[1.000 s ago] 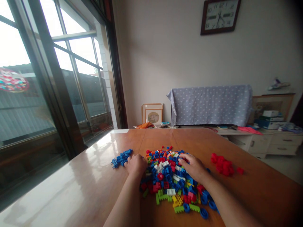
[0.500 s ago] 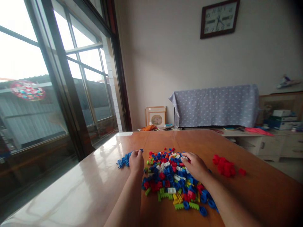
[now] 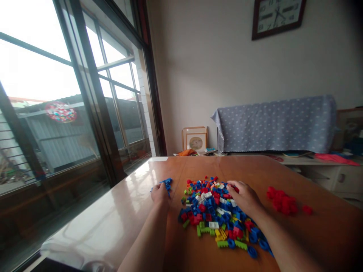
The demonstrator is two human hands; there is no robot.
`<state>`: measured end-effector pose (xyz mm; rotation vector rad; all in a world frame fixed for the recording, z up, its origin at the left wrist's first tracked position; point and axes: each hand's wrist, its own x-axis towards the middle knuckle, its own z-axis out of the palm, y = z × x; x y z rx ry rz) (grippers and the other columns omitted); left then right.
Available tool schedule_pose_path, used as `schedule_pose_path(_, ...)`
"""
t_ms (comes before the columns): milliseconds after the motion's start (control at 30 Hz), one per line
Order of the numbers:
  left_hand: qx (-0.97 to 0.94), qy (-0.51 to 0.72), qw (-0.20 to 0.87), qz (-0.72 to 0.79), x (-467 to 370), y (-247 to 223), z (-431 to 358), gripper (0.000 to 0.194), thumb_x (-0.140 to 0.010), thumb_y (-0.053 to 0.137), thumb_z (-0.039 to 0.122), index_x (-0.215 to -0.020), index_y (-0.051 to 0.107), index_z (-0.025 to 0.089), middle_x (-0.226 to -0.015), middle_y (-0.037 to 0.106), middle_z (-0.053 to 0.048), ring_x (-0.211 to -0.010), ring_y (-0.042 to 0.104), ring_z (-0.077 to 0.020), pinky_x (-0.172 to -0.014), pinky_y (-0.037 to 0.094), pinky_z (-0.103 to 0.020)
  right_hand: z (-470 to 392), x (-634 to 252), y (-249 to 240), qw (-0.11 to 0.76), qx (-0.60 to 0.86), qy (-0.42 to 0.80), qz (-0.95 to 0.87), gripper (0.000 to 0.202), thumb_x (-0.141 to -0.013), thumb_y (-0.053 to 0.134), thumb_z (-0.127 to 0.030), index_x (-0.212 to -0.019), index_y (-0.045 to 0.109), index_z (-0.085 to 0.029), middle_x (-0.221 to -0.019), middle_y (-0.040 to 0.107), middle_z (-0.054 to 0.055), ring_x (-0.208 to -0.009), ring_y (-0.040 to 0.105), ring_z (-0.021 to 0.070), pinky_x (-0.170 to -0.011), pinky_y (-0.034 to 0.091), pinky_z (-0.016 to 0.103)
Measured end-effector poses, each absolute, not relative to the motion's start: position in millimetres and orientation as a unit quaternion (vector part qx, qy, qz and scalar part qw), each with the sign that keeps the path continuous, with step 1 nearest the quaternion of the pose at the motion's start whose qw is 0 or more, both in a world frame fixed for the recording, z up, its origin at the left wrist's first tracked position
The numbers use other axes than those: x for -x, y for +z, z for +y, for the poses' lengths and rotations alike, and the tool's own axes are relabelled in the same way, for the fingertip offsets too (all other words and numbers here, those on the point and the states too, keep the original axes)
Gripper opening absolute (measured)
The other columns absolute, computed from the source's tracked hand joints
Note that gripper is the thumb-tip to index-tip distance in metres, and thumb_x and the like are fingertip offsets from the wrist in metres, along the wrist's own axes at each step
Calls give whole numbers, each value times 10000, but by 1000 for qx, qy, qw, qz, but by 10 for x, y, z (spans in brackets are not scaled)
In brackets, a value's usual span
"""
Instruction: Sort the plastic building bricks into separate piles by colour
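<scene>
A mixed heap of toy bricks (image 3: 211, 206) in blue, red, green, white, yellow and orange covers the middle of the table. My left hand (image 3: 159, 193) is left of this heap, at a small group of blue toy bricks (image 3: 168, 182). Its fingers are curled and partly hidden, so what they hold does not show clearly. At the heap's far right edge is my right hand (image 3: 244, 195), with thumb and fingers bent around a red toy brick (image 3: 233, 187). To the right lies a separate cluster of red toy bricks (image 3: 282, 201).
The brown wooden table (image 3: 198, 260) is glossy on its left side. Beyond it, a blue patterned cloth (image 3: 272, 126) covers something on a low cabinet (image 3: 329, 175). Picture frames (image 3: 195, 141) lean against the wall. Glass windows (image 3: 121, 98) stand at left.
My view has turned left, shifting the scene rightward. My left hand has moved from beside the mixed heap to the blue group. Red now shows at my right fingertips, where something white was.
</scene>
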<state>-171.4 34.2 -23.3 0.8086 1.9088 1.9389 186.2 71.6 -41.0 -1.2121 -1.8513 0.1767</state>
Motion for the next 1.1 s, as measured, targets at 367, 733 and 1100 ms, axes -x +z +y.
schedule_pose_path(367, -247, 698, 148, 656, 1646, -102, 70, 253, -744, 600, 211, -976, 660, 129, -730, 705, -67, -638, 666, -193, -593, 513, -314, 671, -1864, -366, 447, 500, 72, -738, 333, -897, 483, -429, -1035, 704, -222, -1087, 730, 89, -1043, 656, 261, -913, 493, 379)
schedule_pose_path(733, -432, 647, 200, 596, 1482, -177, 236, 307, -767, 666, 381, -979, 704, 162, -909, 731, -66, -871, 671, -201, -800, 528, -311, 639, -1791, -375, 432, 506, 119, -737, 362, -892, 505, -482, -1065, 705, -234, -1106, 723, 90, -1045, 655, 264, -925, 499, 387)
schedule_pose_path(1100, -767, 347, 255, 476, 1094, -92, -89, 657, -728, 768, 529, -1330, 619, 313, -1386, 565, -85, -1290, 505, -322, -1076, 414, -423, 174, -1578, -115, 273, 400, 141, -864, 730, -752, 700, -620, -1410, 540, -348, -1508, 476, 67, -1398, 391, 336, -1182, 237, 522)
